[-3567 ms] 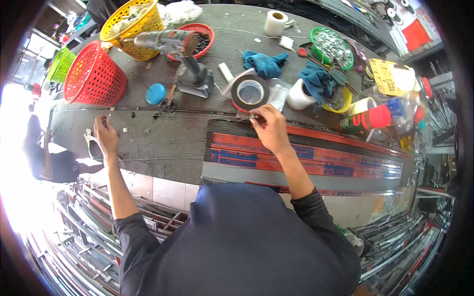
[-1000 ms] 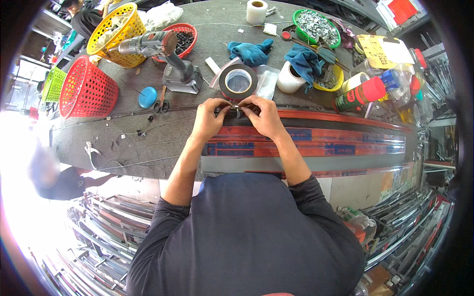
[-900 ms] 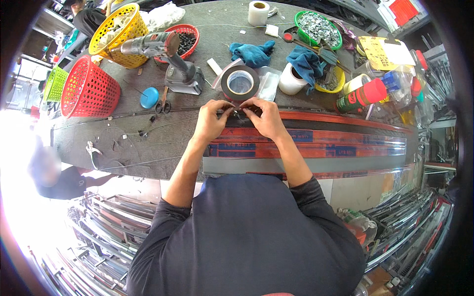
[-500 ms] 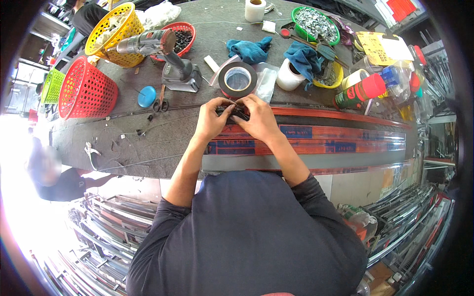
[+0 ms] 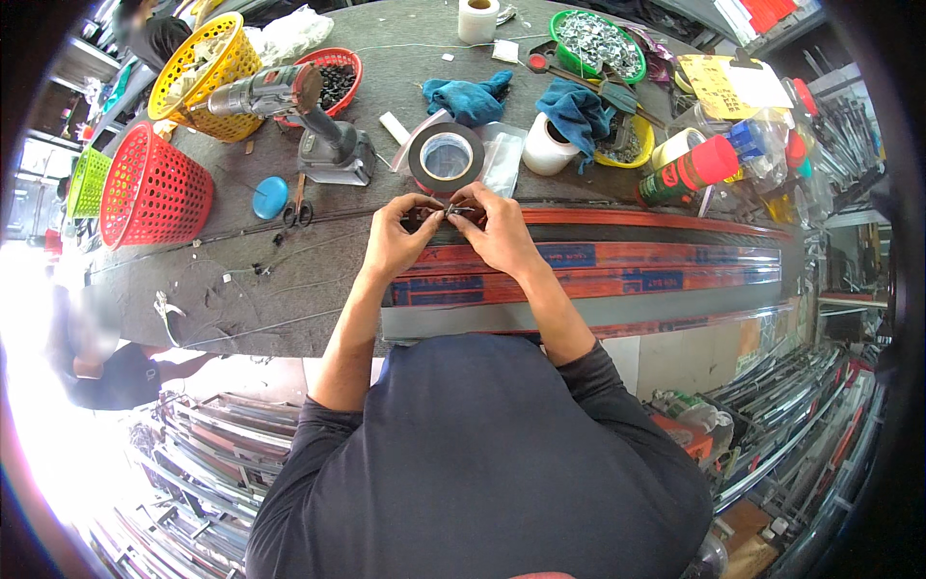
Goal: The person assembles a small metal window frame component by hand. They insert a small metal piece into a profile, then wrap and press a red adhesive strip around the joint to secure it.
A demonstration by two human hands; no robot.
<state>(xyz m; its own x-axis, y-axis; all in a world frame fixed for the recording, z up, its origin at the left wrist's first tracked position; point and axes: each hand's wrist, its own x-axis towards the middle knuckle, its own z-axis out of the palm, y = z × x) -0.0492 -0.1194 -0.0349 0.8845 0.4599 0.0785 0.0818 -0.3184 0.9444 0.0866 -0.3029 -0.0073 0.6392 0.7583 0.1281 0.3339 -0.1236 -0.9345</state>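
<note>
Fingertips nearly meeting, my left hand (image 5: 397,239) and my right hand (image 5: 500,234) are both closed in a pinch at the left part of a row of long profiles (image 5: 598,253) wrapped in orange-red and blue film. A small dark part (image 5: 421,218) shows under the left fingers, and a thin light-coloured bit shows at the right fingertips. Fingers hide most of what they hold, so its kind is unclear. Just beyond the hands lies a roll of black tape (image 5: 446,157) on clear plastic bags (image 5: 503,159).
Left of the tape stand a cordless drill (image 5: 333,145), scissors (image 5: 298,205) and a red basket (image 5: 159,188). Beyond are a yellow basket (image 5: 217,72), a red bowl of black parts (image 5: 338,82) and a green bowl of metal pieces (image 5: 598,46). A spray can (image 5: 687,172) lies right. Another person is at far left.
The view has shifted a little, so the bench things sit lower left. My fingers have moved on the small part; a light-coloured bit now shows at the right fingertips.
</note>
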